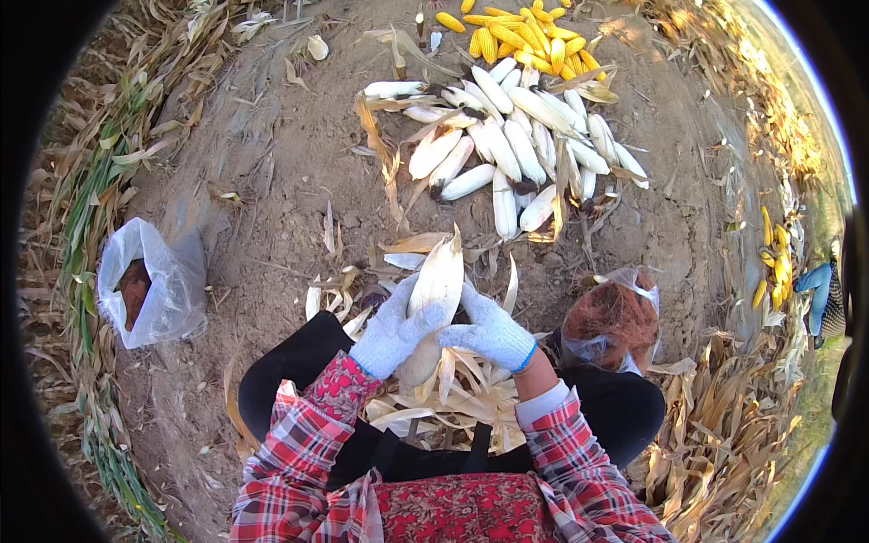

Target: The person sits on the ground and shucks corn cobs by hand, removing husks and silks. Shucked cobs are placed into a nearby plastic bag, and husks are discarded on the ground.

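Observation:
Between my gloved hands a corn ear in pale dry husk (438,282) stands with its pointed tip away from me. My left hand (395,329), in a white knit glove, is wrapped around its lower part. From the other side my right hand (490,329), gloved alike with a blue cuff edge, rests fingers and thumb against the ear. Loose husk strips (468,400) lie below my hands, between my legs. Ahead is a heap of corn ears in whitish husk (509,142), some with dark silk ends. Beyond it lie bare yellow cobs (523,37).
A translucent plastic bag (156,292) with reddish-brown fibre stands at left. Another bag of reddish corn silk (611,322) sits by my right knee. Dry stalks and leaves (713,421) line both sides. Far right are more yellow cobs (781,261) and a person's leg (815,288).

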A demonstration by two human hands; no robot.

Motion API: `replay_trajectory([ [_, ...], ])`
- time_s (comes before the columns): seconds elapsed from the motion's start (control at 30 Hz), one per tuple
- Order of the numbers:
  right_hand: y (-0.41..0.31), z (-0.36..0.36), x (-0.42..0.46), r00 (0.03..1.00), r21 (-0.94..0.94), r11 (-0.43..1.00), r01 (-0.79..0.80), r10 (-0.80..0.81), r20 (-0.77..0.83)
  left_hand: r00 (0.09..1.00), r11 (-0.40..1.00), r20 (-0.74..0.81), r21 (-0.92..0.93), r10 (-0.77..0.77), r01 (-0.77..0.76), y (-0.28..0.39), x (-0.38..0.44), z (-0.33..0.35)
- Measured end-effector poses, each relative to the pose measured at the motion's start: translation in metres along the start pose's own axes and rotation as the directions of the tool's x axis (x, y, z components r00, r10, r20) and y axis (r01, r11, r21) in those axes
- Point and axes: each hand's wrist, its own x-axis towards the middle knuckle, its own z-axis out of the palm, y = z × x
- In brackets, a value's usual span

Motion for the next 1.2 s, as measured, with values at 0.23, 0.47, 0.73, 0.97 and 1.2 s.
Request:
replay_trajectory([
  [0.23, -0.010, 0.017, -0.084, 0.958, 0.220, 0.975, 0.012, 0.052, -0.283, 0.990, 0.989, -0.100, -0.122, -0.095, 0.082, -0.021, -0.085, 0.062],
  [0.47, 0.018, 0.068, -0.096, 0.924, 0.244, 0.967, -0.070, 0.156, -0.350, 0.971, 0.997, -0.227, 0.001, -0.076, 0.078, -0.034, -0.129, 0.088],
  [0.73, 0.019, 0.086, -0.105, 0.906, 0.599, 0.799, -0.047, 0.286, -0.311, 0.902, 0.995, -0.424, -0.088, -0.086, 0.053, -0.054, -0.134, 0.095],
  [0.97, 0.043, 0.101, -0.089, 0.903, 0.633, 0.774, 0.009, 0.266, -0.338, 0.847, 0.988, -0.531, -0.144, -0.032, -0.052, -0.033, -0.083, 0.085],
  [1.2, 0.087, 0.084, -0.029, 0.901, 0.957, 0.262, 0.121, 0.376, -0.217, 0.889, 0.958, -0.440, -0.287, -0.129, -0.004, -0.054, -0.036, 0.053],
])
